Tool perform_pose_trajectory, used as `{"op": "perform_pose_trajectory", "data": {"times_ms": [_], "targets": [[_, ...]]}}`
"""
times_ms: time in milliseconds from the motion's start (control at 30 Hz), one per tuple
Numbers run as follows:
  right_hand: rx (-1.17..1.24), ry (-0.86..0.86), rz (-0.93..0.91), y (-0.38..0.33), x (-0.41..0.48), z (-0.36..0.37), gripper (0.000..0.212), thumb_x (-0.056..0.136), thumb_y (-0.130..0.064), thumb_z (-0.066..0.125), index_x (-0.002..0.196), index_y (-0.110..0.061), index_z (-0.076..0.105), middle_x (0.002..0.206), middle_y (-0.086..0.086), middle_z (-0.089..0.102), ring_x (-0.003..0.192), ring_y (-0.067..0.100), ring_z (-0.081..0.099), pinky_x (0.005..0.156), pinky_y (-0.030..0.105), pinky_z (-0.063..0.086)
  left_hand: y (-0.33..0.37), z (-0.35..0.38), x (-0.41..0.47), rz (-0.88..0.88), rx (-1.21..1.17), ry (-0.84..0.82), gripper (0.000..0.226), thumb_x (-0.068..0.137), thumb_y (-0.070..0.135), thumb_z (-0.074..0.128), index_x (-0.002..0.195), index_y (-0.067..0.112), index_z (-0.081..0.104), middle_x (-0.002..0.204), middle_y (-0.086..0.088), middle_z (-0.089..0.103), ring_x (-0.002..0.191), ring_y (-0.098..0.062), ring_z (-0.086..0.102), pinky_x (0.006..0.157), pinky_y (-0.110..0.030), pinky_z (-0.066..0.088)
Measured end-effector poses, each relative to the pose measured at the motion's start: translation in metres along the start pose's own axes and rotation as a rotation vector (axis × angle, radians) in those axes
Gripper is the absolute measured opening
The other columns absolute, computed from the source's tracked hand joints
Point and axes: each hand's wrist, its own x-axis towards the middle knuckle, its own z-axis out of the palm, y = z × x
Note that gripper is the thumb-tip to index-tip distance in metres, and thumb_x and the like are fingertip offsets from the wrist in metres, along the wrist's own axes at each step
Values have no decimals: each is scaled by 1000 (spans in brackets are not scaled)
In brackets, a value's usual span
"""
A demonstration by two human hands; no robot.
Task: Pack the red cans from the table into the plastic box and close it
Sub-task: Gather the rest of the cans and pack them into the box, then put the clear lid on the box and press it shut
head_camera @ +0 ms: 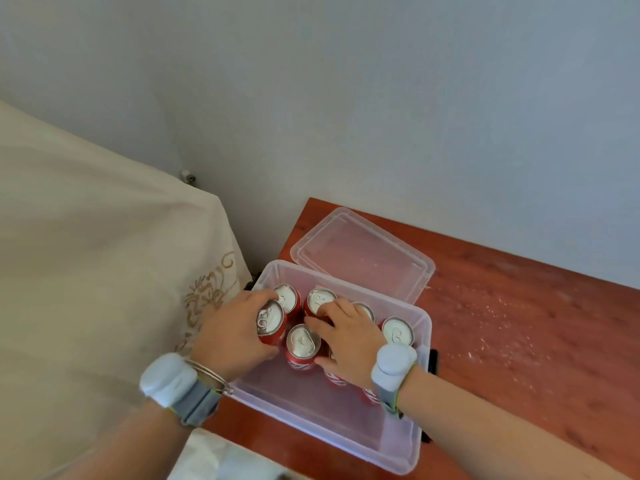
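Partly hidden red cans (349, 379), right hand (346, 344)

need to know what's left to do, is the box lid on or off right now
Off. The clear lid lies flat on the table behind the open plastic box.

far half: cans (397, 330) packed | near box (311, 420) floor free

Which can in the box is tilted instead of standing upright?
The can gripped by the left hand, at the box's left wall. Its top leans over, while the other cans show level tops.
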Motion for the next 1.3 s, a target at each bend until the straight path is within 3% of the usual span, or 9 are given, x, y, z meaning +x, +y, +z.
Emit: {"op": "perform_pose_trajectory", "data": {"times_ms": [133, 267, 467, 633, 733, 833, 1033, 1167, 1300], "targets": [[170, 2, 124, 22, -11, -8, 50, 87, -41, 59, 131, -18, 54, 133, 6, 48, 124, 26, 39, 104, 38, 34, -4, 33, 7, 72, 329, -60, 74, 59, 51, 75, 125, 34, 46, 125, 9, 56, 119, -18, 47, 89, -42, 30], [241, 115, 156, 38, -12, -21, 32, 87, -22, 62, 118, -13, 64, 121, 9, 57, 115, 27, 47, 97, 39, 41, -5, 46, 6, 131, 510, -57, 81, 35, 44, 90, 107, 17, 65, 96, -3, 68, 90, -26, 65, 72, -48, 47], [210, 359, 153, 96, 4, -38, 17, 79, -7, 70, 96, -7, 70, 97, 14, 65, 91, 34, 59, 77, 41, 50, 6, 40, 28, -73, 324, -228, 72, 68, 59, 63, 129, 32, 36, 134, 2, 42, 127, -23, 34, 105, -50, 23], [100, 19, 380, 190, 45, -33, 53, 84, -38, 65, 129, -14, 50, 128, 13, 52, 117, 34, 47, 93, 41, 46, 33, 38, 57, -99, 227, 81, 65, 77, 64, 48, 133, 33, 38, 145, -5, 36, 130, -32, 31, 104, -55, 26], [5, -173, 552, 239, 71, -16, 93, 71, -63, 68, 142, -17, 30, 140, 20, 38, 126, 39, 36, 100, 51, 42, 49, 73, 74, -147, 320, 54, 73, 79, 74, 19, 143, 39, 18, 158, -7, 14, 143, -36, 10, 110, -64, 8], [10, -376, 674, 270, 86, 6, 125, 57, -74, 71, 150, -25, 2, 155, 23, 12, 140, 43, 16, 110, 57, 24, 46, 108, 74, -166, 467, 95, 72, 83, 69, 20, 145, 33, 18, 155, -11, 22, 142, -39, 14, 110, -66, 0], [47, -417, 717, 266, 115, 18, 141, 45, -68, 81, 150, -22, -1, 144, 22, 32, 128, 42, 39, 99, 53, 39, 35, 116, 76, -150, 521, 139, 70, 85, 69, 21, 145, 34, 14, 155, -10, 25, 142, -39, 12, 110, -62, -7], [41, -486, 759, 264, 117, -14, 120, 41, -75, 76, 132, -7, 38, 118, 12, 61, 101, 30, 60, 85, 38, 48, 39, 113, 74, -158, 533, 149, 69, 86, 67, 18, 145, 32, 18, 154, -11, 27, 141, -40, 15, 110, -59, -10], [24, -333, 450, 240, 112, -67, 63, 70, -54, 75, 106, -5, 60, 104, 14, 66, 98, 31, 63, 81, 34, 50, 39, 112, 73, -164, 533, 92, 69, 86, 68, 15, 145, 32, 14, 155, -10, 23, 142, -41, 14, 108, -60, -12]]}}
